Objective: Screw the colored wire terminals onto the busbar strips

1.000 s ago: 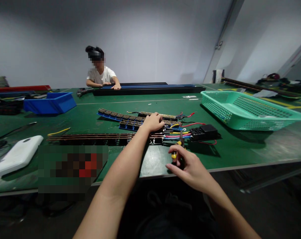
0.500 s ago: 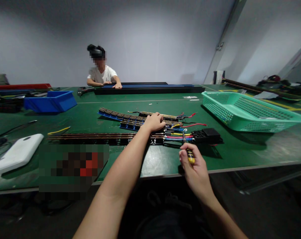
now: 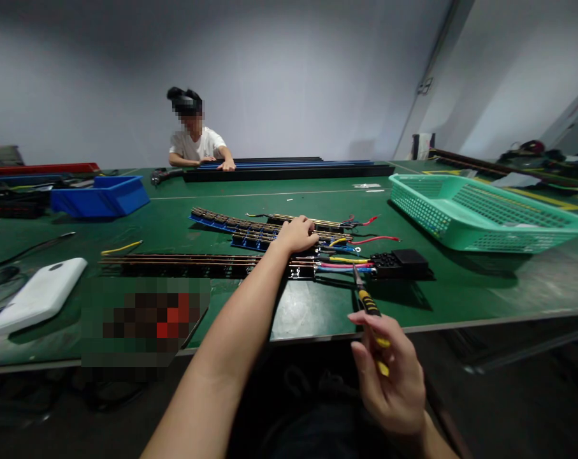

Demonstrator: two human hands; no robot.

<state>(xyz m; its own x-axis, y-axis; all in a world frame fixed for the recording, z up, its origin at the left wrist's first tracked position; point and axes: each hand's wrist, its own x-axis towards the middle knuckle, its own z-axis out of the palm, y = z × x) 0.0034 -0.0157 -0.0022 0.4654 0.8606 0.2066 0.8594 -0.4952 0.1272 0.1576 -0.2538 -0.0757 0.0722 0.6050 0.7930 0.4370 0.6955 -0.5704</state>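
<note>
My left hand point(image 3: 297, 234) rests on blue-based strips point(image 3: 245, 241) with metal rods; its fingers are bent, and what they grip, if anything, is hidden. In my right hand point(image 3: 392, 363) is a pair of yellow-and-black handled pliers point(image 3: 369, 303), its tip at the coloured wires point(image 3: 342, 265). Those wires run between a long black strip with copper-coloured rods point(image 3: 174, 262) and a black connector block point(image 3: 403, 262). Behind my left hand lies a shorter rod strip point(image 3: 312, 222) with red-ended wires.
A green basket point(image 3: 461, 239) stands at the right, a blue bin point(image 3: 102, 196) at the left. A white device point(image 3: 40, 294) lies near the left front edge. Across the table point(image 3: 250, 312), a person point(image 3: 197, 143) has hands on long black bars point(image 3: 289, 172).
My right hand has moved down and toward me with the pliers, whose handles now show more. My left hand stays where it was.
</note>
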